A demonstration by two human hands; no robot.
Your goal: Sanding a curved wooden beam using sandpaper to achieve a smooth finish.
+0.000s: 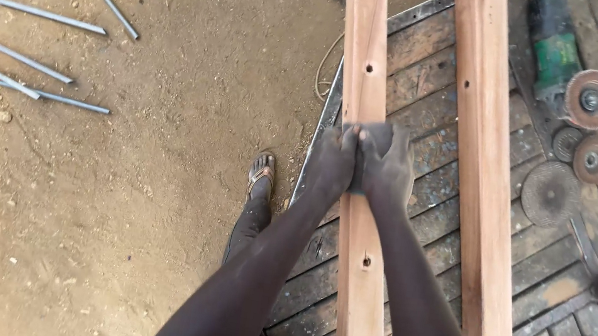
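Pressing down together, the left hand (335, 157) and the right hand (385, 168) meet on the near wooden beam (362, 231), thumbs touching, at about the centre of the head view. Both hands are blurred, and something grey sits under the palms; whether it is a pad, a cloth or paper cannot be told. The fingers curl over it and onto the beam, so the grip looks closed around that grey piece, the left on the beam's left edge, the right on top.

The beam runs from 12 o'clock down to 6 o'clock and is cut off at both edges. A second wooden beam (486, 179) lies just beside it toward 1 o'clock, also cut off at top and bottom. Both rest on a dark slatted bench (418, 208).

At 2 o'clock a green grinder (563, 61) lies partly out of view, its label too small to read. Round discs (549, 194) lie near it at 3 o'clock. Grey metal rods (17, 66) fan across the sandy ground (163, 133) at 9 to 10 o'clock, several cut by the left edge. A sandalled foot (261, 174) shows just left of the bench; the leg is mostly hidden by the left forearm.
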